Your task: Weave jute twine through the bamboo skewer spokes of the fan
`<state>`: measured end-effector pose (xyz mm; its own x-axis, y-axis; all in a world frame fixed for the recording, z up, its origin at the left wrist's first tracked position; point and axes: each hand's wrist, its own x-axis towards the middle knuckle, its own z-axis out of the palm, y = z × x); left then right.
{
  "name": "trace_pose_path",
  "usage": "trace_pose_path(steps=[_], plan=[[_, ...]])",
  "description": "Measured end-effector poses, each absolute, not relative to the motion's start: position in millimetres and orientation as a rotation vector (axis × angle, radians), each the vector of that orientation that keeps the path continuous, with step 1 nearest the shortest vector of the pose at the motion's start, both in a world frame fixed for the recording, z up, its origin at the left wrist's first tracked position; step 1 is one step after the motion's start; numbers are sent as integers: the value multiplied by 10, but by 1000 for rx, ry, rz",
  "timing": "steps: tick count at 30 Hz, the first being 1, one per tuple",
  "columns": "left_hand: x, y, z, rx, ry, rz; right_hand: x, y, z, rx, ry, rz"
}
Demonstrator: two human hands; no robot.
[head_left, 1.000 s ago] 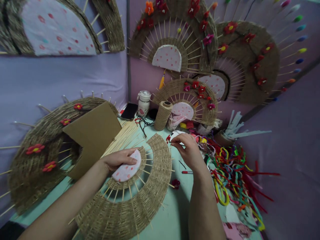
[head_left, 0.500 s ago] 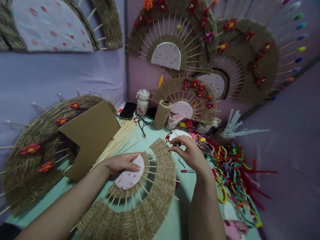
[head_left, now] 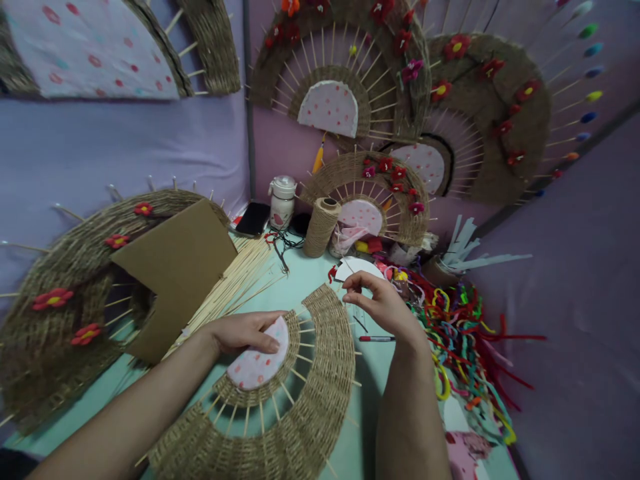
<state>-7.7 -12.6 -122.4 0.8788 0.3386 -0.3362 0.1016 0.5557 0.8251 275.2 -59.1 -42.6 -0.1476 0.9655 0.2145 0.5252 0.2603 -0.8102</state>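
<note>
The left fingers [head_left: 264,343] clamp a brown, semicircular woven-twine fan [head_left: 330,373]; its weave looks complete, its outer band undecorated. Rightward of them, the right fingers [head_left: 364,303] pinch narrowly, contents unclear.

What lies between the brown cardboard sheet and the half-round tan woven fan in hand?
In the head view, thin pale sticks and the left hand, thumb on the fan, lie between.

Mint-green table [head_left: 300,281] with twine spool [head_left: 320,230], sticks [head_left: 245,270]
</note>
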Motion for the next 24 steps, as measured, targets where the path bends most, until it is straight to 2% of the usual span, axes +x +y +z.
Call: trace_pose_path(steps=[10,16,24], plan=[[-78,-108,-1308,937,455,258,2646,-417,-670,-1199,-1561,969],[1,-138,-1423,778,410,338,2496,-363,-695,-1188,-1394,954],[28,-139,-1366,612,392,454,2385,-316,-771,-1248,-1350,889]])
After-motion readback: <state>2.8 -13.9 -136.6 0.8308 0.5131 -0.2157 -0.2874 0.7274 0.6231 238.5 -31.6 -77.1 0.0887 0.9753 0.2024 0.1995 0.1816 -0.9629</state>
